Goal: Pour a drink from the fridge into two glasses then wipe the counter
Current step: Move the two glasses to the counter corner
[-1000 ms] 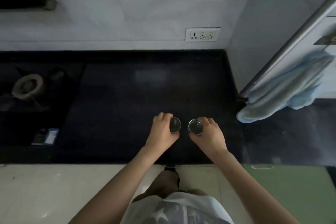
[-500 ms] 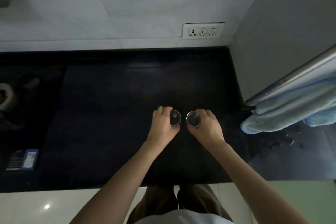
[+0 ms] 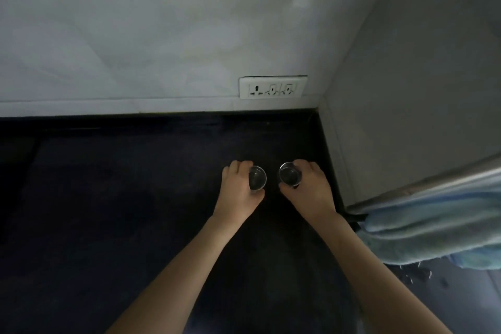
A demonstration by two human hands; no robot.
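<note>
Two small clear glasses stand upright side by side on the black counter, near its right end. My left hand grips the left glass, fingers curled round its far side. My right hand grips the right glass in the same way. Both glasses look empty. A narrow gap separates them.
A white wall socket plate sits just above the counter's back edge. A grey side wall closes the counter on the right. A light blue towel hangs over a metal bar at the right.
Both hands have carried the glasses farther back on the counter, towards the wall, and the glasses stand slightly farther apart. The view has tilted up; the stove at left has dropped out of sight.
</note>
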